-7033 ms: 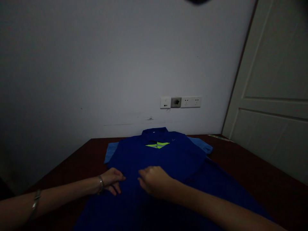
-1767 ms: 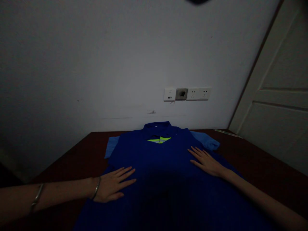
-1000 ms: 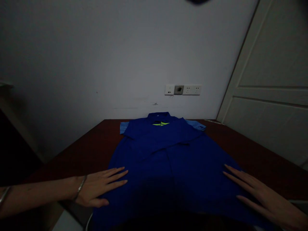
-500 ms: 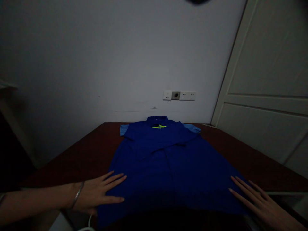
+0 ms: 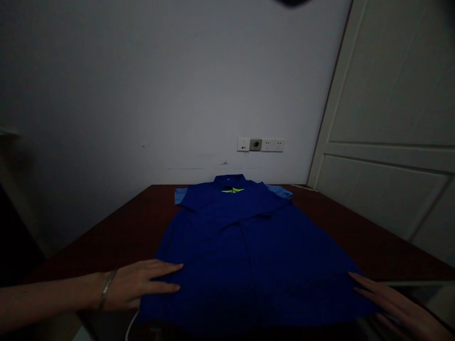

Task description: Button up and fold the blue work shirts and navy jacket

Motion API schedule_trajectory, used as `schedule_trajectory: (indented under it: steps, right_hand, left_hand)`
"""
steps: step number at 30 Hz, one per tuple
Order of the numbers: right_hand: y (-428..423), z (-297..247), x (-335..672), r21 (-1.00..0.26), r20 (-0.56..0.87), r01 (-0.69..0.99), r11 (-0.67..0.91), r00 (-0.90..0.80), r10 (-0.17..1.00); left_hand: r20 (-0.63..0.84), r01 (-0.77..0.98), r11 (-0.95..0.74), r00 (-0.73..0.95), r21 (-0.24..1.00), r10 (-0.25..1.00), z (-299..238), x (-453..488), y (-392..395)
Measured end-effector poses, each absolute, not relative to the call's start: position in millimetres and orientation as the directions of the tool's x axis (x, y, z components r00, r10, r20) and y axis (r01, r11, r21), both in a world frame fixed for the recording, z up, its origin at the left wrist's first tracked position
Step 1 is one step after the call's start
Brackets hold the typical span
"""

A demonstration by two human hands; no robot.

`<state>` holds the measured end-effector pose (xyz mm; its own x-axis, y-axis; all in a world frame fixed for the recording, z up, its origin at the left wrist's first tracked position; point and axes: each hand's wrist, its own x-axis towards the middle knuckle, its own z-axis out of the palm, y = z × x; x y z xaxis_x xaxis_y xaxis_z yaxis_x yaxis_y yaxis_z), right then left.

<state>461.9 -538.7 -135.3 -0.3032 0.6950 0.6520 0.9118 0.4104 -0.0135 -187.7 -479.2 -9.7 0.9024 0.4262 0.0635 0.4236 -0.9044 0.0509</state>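
A dark blue collared shirt lies flat on a dark red-brown table, its collar toward the wall and a yellow-green patch showing at the neck. My left hand, with a bangle at the wrist, rests flat with fingers stretched out on the shirt's near left hem. At the shirt's near right corner my right hand lies flat, fingers extended. Neither hand holds anything.
A lighter blue garment sticks out from under the dark shirt near the collar. Wall sockets sit on the white wall behind the table. A white panelled door stands on the right. A thin white cable hangs at the near table edge.
Both hands slid from the shirt's middle outward and toward me, down to its near hem. The view pulled back, so more of the table shows.
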Motion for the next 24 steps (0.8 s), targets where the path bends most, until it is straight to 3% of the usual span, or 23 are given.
schedule_trajectory:
  steps: [6, 12, 16, 20, 24]
  right_hand:
    - [-523.4, -102.5, 466.5, -0.344, 0.610, 0.870, 0.353, -0.079, 0.788]
    - [-491.0, -27.1, 460.0, -0.441, 0.659, 0.857, 0.266, 0.108, 0.745]
    - [-454.6, 23.9, 449.1, -0.520, 0.664, 0.830, 0.202, 0.245, 0.707]
    - [-400.0, 59.6, 435.6, -0.600, 0.674, 0.780, 0.177, 0.374, 0.637]
    - [-327.7, 84.1, 428.6, -0.689, 0.655, 0.671, 0.273, 0.415, 0.632]
  left_hand:
    - [0.189, 0.480, -0.847, 0.832, 0.228, 0.522, 29.9, -165.2, -464.2]
    - [0.454, 0.659, -0.710, 0.569, 0.248, 0.686, 69.9, -157.0, -429.2]
    - [0.579, 0.726, -0.578, 0.305, 0.373, 0.756, 97.5, -155.4, -391.6]
    - [0.593, 0.638, -0.527, 0.133, 0.562, 0.794, 117.4, -153.0, -341.8]
    - [0.495, 0.483, -0.458, 0.059, 0.746, 0.867, 129.3, -154.6, -279.4]
